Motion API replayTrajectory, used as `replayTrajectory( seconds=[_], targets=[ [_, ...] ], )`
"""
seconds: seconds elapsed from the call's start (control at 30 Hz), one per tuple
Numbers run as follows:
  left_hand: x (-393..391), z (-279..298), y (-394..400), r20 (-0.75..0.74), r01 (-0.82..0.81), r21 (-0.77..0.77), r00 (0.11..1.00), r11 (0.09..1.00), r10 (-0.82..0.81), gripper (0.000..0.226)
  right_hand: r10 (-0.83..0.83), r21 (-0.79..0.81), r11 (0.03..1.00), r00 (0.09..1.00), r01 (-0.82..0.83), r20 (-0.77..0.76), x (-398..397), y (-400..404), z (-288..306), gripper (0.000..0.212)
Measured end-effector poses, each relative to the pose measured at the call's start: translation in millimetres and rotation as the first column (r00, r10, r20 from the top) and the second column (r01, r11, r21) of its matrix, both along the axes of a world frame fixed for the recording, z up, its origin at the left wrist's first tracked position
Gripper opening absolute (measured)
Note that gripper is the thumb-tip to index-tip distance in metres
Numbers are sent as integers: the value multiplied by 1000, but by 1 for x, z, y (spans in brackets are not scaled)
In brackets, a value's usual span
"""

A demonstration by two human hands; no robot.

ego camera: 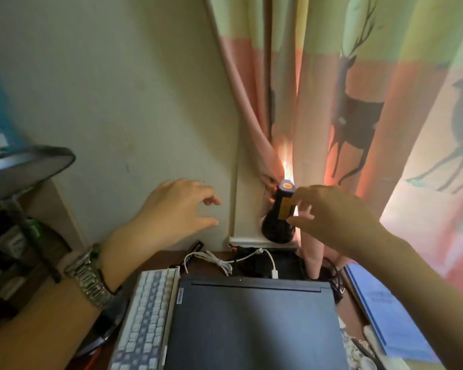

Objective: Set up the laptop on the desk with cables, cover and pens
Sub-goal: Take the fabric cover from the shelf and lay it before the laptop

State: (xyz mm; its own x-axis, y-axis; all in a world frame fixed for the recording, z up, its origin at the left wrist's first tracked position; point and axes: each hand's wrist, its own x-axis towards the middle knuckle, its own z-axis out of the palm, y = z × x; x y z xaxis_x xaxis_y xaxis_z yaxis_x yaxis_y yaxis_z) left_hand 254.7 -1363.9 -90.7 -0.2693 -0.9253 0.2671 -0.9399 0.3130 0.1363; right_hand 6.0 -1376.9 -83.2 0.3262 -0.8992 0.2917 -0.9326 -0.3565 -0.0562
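A closed dark Lenovo laptop (251,324) lies flat on the desk in front of me. A white cable (219,261) with a white plug lies coiled behind its far edge, next to a black pen-like object (195,248). My left hand (171,209) hovers open near the wall, above the cable, a metal watch on its wrist. My right hand (329,212) reaches with spread fingers toward a black flashlight (280,217) that stands on the sill; its fingertips are at the flashlight's side, holding nothing.
A white and grey keyboard (145,316) lies left of the laptop. A blue book (390,313) lies at the right. A deer-print curtain (358,116) hangs behind the flashlight. A dark lamp shade (24,166) and cluttered shelves stand at the left.
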Motion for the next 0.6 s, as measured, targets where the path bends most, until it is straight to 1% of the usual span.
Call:
replayTrajectory(
  seconds=[0.1, 0.2, 0.4, 0.5, 0.6],
  targets=[
    [1, 31, 14, 92, -33, -86, 995, 996, 41, 41, 14, -120, 993, 998, -21, -59, 0, 10, 29, 29],
    [3, 55, 28, 157, -70, -133, 983, 989, 91, 41, 8, -212, 977, 994, -32, -113, 1, 19, 54, 31],
    [3, 101, 57, 251, -164, -155, 947, 974, 200, 40, -21, -310, 950, 989, -27, -148, -16, 33, 94, 29],
    [-1, 120, 76, 309, -188, -204, 919, 961, 245, 41, -30, -358, 933, 985, -34, -171, -20, 40, 108, 27],
    [-2, 134, 101, 351, -205, -262, 890, 943, 291, 42, -6, -377, 924, 986, -59, -169, -16, 51, 112, 28]
  ],
)
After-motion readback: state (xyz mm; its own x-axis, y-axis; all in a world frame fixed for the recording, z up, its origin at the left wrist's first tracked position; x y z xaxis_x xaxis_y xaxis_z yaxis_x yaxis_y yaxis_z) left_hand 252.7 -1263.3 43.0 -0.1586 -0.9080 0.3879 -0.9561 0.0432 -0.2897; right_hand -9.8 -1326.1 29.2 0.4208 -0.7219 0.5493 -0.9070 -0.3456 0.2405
